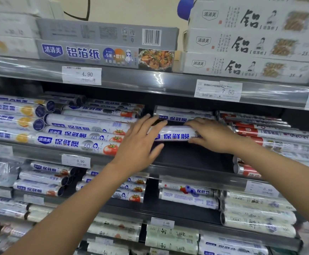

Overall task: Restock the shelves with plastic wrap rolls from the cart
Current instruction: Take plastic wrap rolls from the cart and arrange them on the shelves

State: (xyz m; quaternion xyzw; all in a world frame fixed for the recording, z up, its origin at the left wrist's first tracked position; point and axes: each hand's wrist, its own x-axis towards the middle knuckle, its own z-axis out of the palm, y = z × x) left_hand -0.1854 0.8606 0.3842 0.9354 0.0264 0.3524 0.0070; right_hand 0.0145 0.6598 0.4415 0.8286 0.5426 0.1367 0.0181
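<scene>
Head: plastic wrap roll (174, 134) lies 9-to-3 o'clock; left hand (139, 144) spread flat on 9 o'clock end, right hand (210, 135) curled round 3 o'clock end.

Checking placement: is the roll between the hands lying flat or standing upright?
Lying flat: the roll runs sideways, left hand and right hand on its ends.

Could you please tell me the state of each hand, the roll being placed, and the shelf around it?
left hand, fingers straight and spread, against the roll's left end
right hand, fingers curled over the roll
roll, wrapped, lying level in the shelf gap
shelf gap, floor mostly bare, a few rolls at the back
stacked rolls, piled high left of the gap
foil box, closed, on the shelf above
</scene>
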